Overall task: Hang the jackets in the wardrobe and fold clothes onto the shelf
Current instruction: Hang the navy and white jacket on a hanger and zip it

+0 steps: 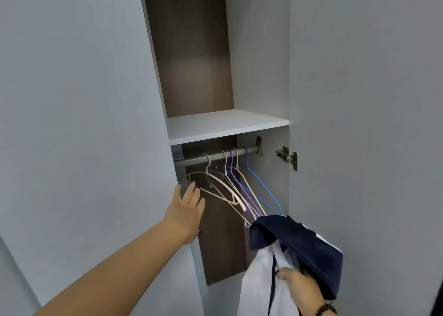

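I look into an open wardrobe with a white shelf (227, 126) above a metal rail (215, 157). Several bare wire and plastic hangers (236, 191) in white, purple and blue hang on the rail. My left hand (188, 208) reaches in with straight fingers, its tips at the left end of a white hanger and the edge of the left door. My right hand (299, 289) grips a navy and white jacket (294, 248) low at the right, below the hangers.
The grey left door (84, 124) stands open close beside my left arm. The right door (371, 124) carries a metal hinge (288, 157). The brown back panel (191, 56) shows above the shelf and behind the rail.
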Demonstrator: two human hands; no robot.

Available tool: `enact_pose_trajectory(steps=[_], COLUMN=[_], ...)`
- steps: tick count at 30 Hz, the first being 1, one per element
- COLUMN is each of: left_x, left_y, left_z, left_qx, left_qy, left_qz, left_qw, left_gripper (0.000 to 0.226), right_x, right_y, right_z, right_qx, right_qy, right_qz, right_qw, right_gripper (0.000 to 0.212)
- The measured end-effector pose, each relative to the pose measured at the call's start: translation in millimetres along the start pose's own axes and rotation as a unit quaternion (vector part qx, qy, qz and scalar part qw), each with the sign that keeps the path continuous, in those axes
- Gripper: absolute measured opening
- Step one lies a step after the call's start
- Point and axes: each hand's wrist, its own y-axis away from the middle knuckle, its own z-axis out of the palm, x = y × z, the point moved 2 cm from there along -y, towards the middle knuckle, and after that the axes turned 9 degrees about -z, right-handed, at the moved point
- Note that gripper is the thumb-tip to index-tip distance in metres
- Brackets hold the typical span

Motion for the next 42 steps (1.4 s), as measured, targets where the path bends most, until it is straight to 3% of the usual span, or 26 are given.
enact_pose_trajectory(steps=[1,3,5,10,18,22,24,28,30,34,39,42], left_x=[-1.8,-3.9,-4.7,-6.6,5.7,12.3,15.8,25.8,33.2,43.5,47.9,50.3], left_y=[-6.8,-17.6,-24.5,-36.6,-40.8,-32.1,-27.7,-11.9,0.1,26.8,68.1,95.0], left_z=[10.6,30.6,50.9,82.5,85.8,84.4,81.1,73.1,71.0,60.1,40.2,30.4], left_qx=[0.005,0.014,0.021,0.015,-0.035,-0.034,-0.022,-0.011,-0.012,-0.017,-0.035,-0.054], left_qy=[-0.005,-0.013,-0.034,-0.095,-0.104,-0.115,-0.122,-0.115,-0.116,-0.103,-0.094,-0.09], left_qz=[0.001,0.001,0.006,0.041,0.023,0.012,0.005,-0.02,-0.043,-0.076,-0.075,-0.08], left_qw=[1.0,1.0,0.999,0.995,0.994,0.993,0.992,0.993,0.992,0.992,0.992,0.991], left_gripper=[0.08,0.079,0.079,0.066,0.041,0.054,0.057,0.036,0.036,0.044,0.038,0.036], right_x=[22.2,37.6,39.5,48.7,27.8,17.3,12.6,7.5,7.1,9.5,18.2,21.5], right_y=[14.0,9.3,12.1,-5.2,-10.6,-5.1,-1.4,8.5,13.6,17.6,23.8,29.3], right_z=[-15.6,-15.6,-4.4,5.0,16.9,16.4,15.6,12.7,8.9,-6.5,-34.6,-49.2], right_qx=[-0.004,0.033,0.009,0.026,0.003,-0.024,-0.042,-0.089,-0.122,-0.179,-0.222,-0.243], right_qy=[-0.062,-0.015,-0.013,-0.045,-0.043,-0.054,-0.059,-0.065,-0.059,-0.043,-0.011,0.012], right_qz=[0.076,0.108,0.119,0.179,0.107,0.072,0.056,0.048,0.054,0.055,0.06,0.06], right_qw=[0.995,0.994,0.993,0.983,0.993,0.996,0.996,0.993,0.989,0.981,0.973,0.968], right_gripper=[0.025,0.022,0.022,0.039,0.027,0.026,0.03,0.046,0.049,0.043,0.023,0.022])
